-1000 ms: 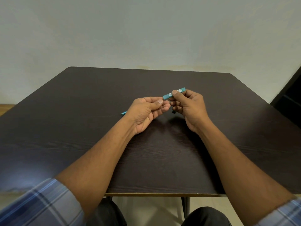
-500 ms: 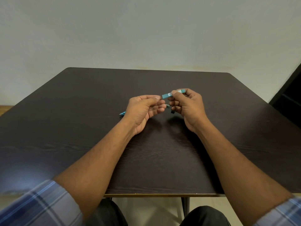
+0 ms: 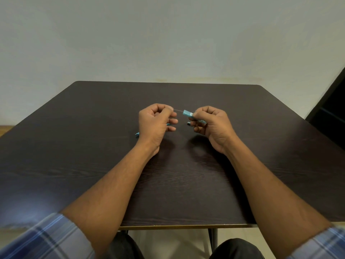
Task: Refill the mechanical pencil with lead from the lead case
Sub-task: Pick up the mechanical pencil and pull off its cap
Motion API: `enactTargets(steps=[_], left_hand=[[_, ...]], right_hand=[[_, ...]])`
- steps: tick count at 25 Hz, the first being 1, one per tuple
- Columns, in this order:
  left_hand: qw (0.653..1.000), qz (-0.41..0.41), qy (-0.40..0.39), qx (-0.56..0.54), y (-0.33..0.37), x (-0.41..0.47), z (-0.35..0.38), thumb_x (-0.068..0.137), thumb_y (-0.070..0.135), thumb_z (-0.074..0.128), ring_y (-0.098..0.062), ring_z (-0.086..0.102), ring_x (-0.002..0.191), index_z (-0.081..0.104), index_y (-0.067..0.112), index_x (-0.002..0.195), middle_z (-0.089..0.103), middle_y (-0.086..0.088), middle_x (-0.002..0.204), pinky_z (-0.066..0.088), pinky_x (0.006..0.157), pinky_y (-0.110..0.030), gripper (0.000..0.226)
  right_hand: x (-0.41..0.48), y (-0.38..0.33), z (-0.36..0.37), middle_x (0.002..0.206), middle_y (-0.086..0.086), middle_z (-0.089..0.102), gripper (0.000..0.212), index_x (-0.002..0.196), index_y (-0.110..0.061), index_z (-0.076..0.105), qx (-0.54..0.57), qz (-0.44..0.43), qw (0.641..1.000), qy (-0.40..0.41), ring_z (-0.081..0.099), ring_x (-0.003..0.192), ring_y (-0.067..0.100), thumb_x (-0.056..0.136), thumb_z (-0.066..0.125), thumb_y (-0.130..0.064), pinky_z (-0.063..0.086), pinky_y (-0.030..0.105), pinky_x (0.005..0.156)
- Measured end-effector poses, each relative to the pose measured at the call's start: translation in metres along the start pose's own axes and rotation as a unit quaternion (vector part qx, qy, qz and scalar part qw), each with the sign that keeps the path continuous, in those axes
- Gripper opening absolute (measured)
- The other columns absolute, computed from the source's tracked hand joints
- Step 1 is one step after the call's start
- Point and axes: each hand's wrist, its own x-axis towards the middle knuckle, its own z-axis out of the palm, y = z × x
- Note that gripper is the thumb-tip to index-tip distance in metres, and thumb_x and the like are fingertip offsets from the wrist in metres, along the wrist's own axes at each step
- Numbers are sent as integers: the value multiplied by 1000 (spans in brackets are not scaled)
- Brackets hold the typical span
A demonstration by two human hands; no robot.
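Note:
My left hand [image 3: 155, 124] pinches a thin grey lead [image 3: 178, 110] between thumb and forefinger. Its lower fingers curl around the teal mechanical pencil [image 3: 137, 134], whose tip pokes out on the left near the wrist; most of the pencil is hidden in the fist. My right hand [image 3: 212, 126] grips the teal lead case [image 3: 187, 113], with its open end pointing left at the lead. The lead's right end sits just at or inside the case mouth. A small black piece [image 3: 189, 124] shows under my right fingers.
Both hands hover over the middle of a dark wooden table [image 3: 186, 184]. A plain pale wall stands behind it, and a dark panel [image 3: 332, 101] rises at the far right. My knees show below the near edge.
My hands have drawn apart. The left one has moved left and pulled a thin lead out of the case, which the right hand has tilted and carried slightly right.

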Motion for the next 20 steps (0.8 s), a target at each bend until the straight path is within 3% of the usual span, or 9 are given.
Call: enactTargets(steps=[4, 8, 14, 20], left_hand=[[1000, 12, 23, 3, 3, 2, 0, 90, 4, 65, -11, 65, 55, 69, 2, 87, 69, -9, 71, 51, 44, -23, 5], [999, 30, 23, 22, 3, 1, -2, 91, 4, 64, -10, 64, 55, 69, 0, 89, 68, -9, 71, 52, 45, -23, 7], [998, 51, 27, 7, 2, 1, -1, 92, 4, 65, -15, 66, 59, 70, 1, 89, 70, -12, 75, 53, 46, -25, 6], [995, 71, 65, -20, 5, 5, -6, 91, 4, 65, -14, 64, 54, 69, 4, 84, 68, -3, 66, 52, 45, -25, 8]], right_hand=[[1, 1, -2, 71, 4, 73, 8, 80, -14, 70, -100, -33, 994, -5, 67, 63, 12, 78, 70, -7, 51, 25, 53], [1, 2, -4, 73, 3, 74, 11, 84, -13, 74, -125, -42, 991, -1, 66, 66, 12, 82, 68, -4, 51, 25, 55], [1, 1, -6, 75, 7, 74, 14, 84, -12, 77, -58, -8, 998, -13, 67, 68, 14, 82, 66, -4, 52, 25, 55], [4, 2, -8, 80, 4, 73, 23, 92, -8, 79, -24, 14, 999, -16, 67, 71, 11, 87, 57, 0, 52, 26, 56]])
